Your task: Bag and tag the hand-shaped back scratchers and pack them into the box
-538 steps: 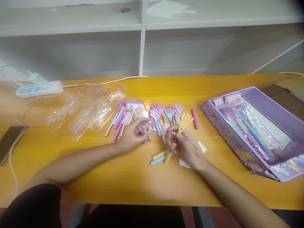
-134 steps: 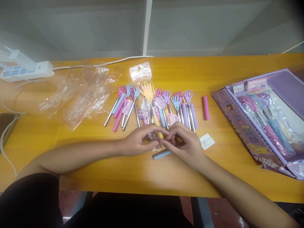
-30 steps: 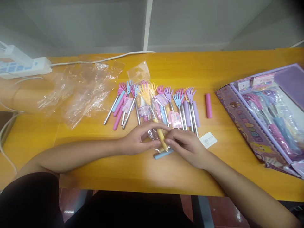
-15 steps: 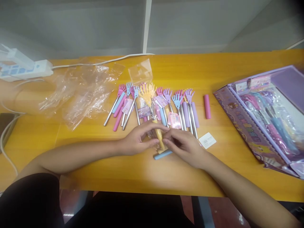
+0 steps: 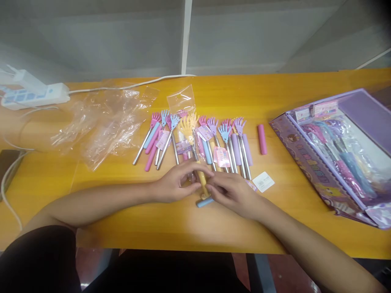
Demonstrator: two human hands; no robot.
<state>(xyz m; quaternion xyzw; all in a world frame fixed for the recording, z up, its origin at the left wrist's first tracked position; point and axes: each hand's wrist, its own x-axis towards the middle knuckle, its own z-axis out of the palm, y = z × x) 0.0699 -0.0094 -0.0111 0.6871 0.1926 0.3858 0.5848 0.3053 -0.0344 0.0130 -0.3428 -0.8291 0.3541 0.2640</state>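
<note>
Between my hands is a yellow back scratcher (image 5: 202,178), its hand-shaped head pointing away from me. My left hand (image 5: 181,183) has its thumb and fingers around the left side of the handle. From the right, my right hand (image 5: 234,192) pinches at the handle's lower part, its fingertips partly hidden. Some clear plastic shows around the handle. Just below lies a blue tube (image 5: 204,202), partly under my right hand. Beyond my hands, several back scratchers with metal rods, among them a blue one (image 5: 225,132) and a purple one (image 5: 240,127), lie in a row.
Crumpled clear plastic bags (image 5: 106,126) lie at left, near a white power strip (image 5: 36,95) and its cable. An open purple box (image 5: 308,162) at right holds bagged back scratchers. A pink tube (image 5: 262,139) and a white card (image 5: 263,182) lie right of the row.
The view has shifted slightly. Both hands stay on the yellow back scratcher, and my right hand sits a little closer to my left around the handle.
</note>
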